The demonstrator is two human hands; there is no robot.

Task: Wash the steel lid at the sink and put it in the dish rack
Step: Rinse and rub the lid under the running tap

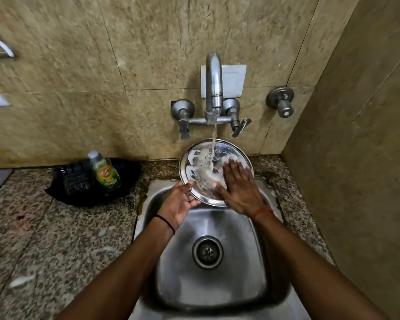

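Note:
The round steel lid (202, 158) is held tilted over the back of the steel sink (238, 269), under running water from the tap (214, 88). Soap foam streaks its left half. My left hand (181, 202) grips the lid's lower left rim from below. My right hand (239, 185) lies flat on the lid's face at the right, fingers spread and pressed against the metal. Water splashes where the stream hits the middle of the lid. No dish rack is in view.
A dish soap bottle (105, 173) leans on a black holder (79, 183) on the granite counter (56, 239) left of the sink. Tap handles (239, 128) stick out from the tiled wall. A side wall (360, 158) closes the right.

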